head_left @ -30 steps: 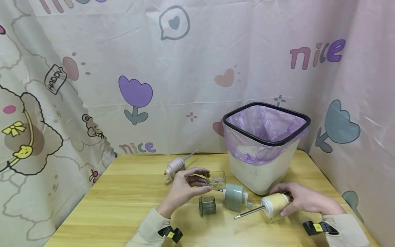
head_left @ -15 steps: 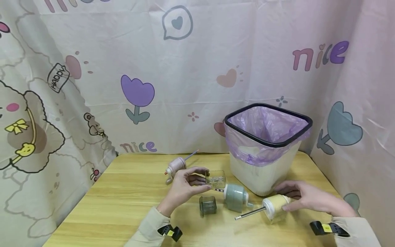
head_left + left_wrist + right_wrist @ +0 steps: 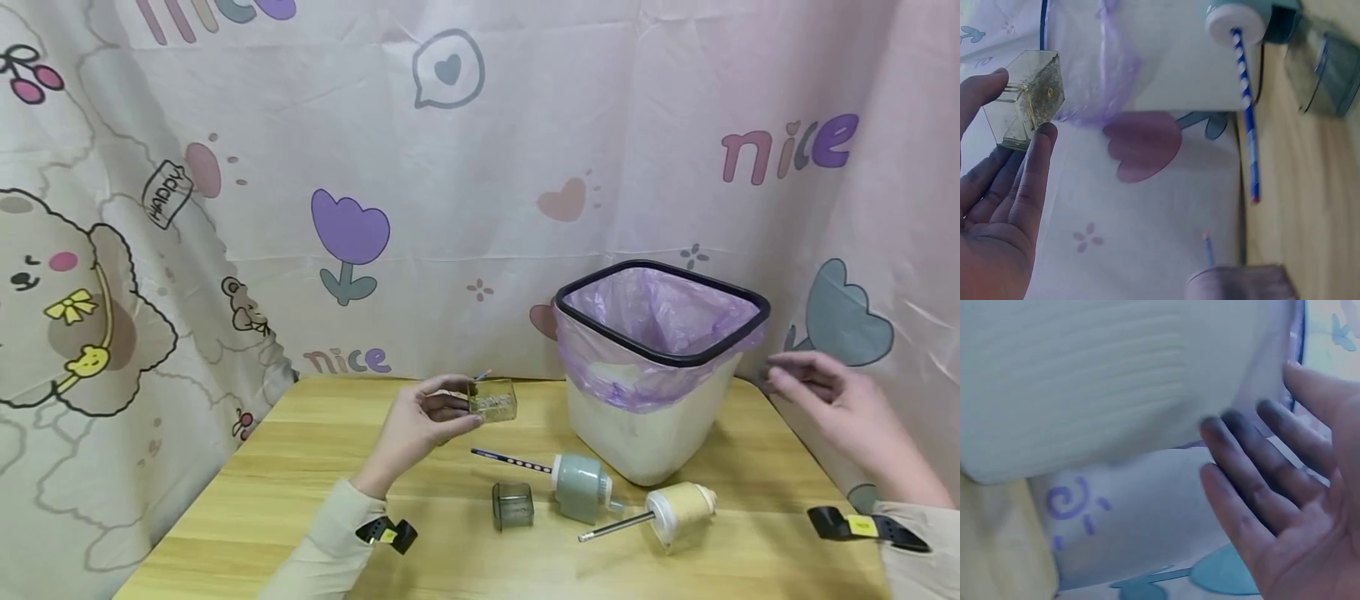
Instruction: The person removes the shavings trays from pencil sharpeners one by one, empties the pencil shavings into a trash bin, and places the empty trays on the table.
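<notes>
My left hand [image 3: 420, 429] pinches a clear plastic shavings box [image 3: 492, 401] between thumb and fingers, raised above the table. Grey pencil shavings lie inside it, also visible through its wall in the left wrist view. My right hand [image 3: 840, 408] is in the air beside the bin's right side, holding nothing, its fingers loosely bent and apart in the right wrist view. Below it on the table lies a yellow pencil sharpener [image 3: 684, 510] with a black pencil [image 3: 618, 527] in it. A teal sharpener [image 3: 579, 486] holds a blue dotted pencil [image 3: 513, 461].
A white trash bin [image 3: 648, 425] lined with a purple bag stands at the back right. A dark translucent shavings box [image 3: 513, 505] lies left of the teal sharpener. A pinkish sharpener [image 3: 1241, 284] shows in the left wrist view. A patterned curtain [image 3: 465, 208] hangs behind the table.
My right hand has let go of the yellow sharpener and risen to the right of the bin. The left hand has lifted the shavings box slightly up and left. The head view has shifted.
</notes>
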### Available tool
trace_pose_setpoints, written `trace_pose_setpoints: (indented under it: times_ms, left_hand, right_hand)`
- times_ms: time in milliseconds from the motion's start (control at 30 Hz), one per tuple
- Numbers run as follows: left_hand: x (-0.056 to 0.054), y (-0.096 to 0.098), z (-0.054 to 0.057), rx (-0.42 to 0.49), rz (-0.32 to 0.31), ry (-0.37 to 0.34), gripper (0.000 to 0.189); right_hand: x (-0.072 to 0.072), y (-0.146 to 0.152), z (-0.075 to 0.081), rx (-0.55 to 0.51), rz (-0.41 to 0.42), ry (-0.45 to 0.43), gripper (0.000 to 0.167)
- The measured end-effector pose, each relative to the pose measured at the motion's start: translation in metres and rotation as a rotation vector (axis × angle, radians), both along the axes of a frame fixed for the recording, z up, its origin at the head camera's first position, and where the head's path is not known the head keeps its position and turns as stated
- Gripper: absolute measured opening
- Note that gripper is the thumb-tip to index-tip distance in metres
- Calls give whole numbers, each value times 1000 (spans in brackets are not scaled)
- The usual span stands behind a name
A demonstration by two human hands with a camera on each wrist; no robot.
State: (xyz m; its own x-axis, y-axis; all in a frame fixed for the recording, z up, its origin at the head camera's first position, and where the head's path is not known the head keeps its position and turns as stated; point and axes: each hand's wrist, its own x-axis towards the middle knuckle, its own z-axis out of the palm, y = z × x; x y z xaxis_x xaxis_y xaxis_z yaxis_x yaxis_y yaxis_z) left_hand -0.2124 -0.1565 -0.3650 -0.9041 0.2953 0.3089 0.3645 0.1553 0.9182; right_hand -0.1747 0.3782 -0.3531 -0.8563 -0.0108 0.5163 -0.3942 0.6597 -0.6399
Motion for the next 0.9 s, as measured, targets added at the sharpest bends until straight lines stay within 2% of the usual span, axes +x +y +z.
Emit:
trace_pose_setpoints:
  times_ms: [167, 300, 400, 600, 900]
  left_hand:
    - [-5, -6, 19, -25, 26, 29, 54]
    - [-8, -6, 33, -34, 36, 75, 54]
    - [-10, -3, 44, -35, 35, 103, 53]
    - [-13, 9, 65, -56, 14, 169, 56]
    - [-17, 37, 91, -66, -19, 187, 56]
  right_hand:
    - [-7, 7, 22, -53, -118, 35, 25]
    - [-15, 5, 37, -26, -194, 32, 50]
    - [-22, 0, 46, 29, -234, -11, 63]
    - [-28, -6, 57, 108, -215, -63, 65]
    - [-36, -18, 64, 140, -198, -71, 66]
